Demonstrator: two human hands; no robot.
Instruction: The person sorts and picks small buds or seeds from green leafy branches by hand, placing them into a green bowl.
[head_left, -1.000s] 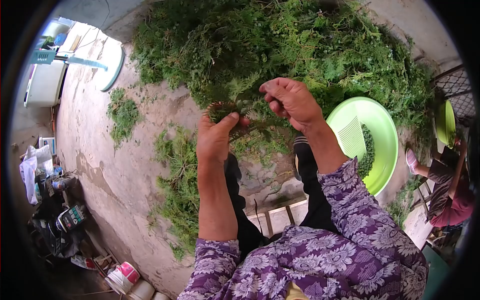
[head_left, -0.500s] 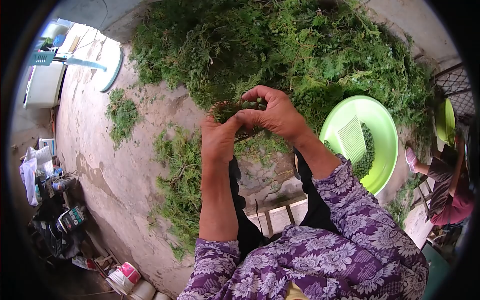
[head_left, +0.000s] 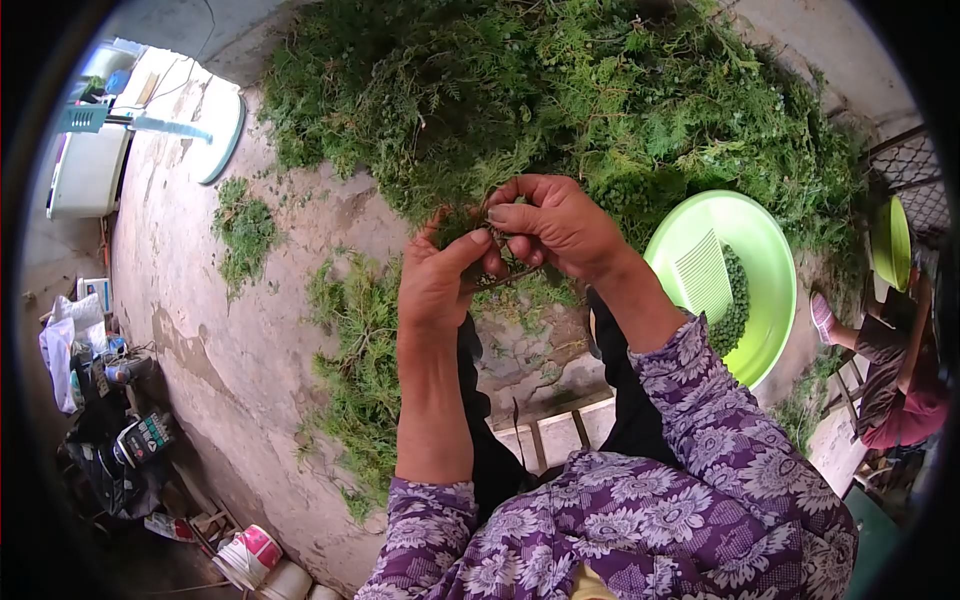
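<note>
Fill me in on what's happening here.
A seated person is working over cut greenery. The left hand holds a sprig, and the right hand has its curled fingers at it; whether they grip anything is hidden. A large pile of branches lies ahead. By the right arm, a light-green basin holds small green berries.

A head-worn, wide-angle camera looks forward and steeply down from close above the purple floral shirt [head_left: 660, 510], with concrete floor [head_left: 235, 375] left and heaped conifer branches [head_left: 560, 105] at the far side.
</note>
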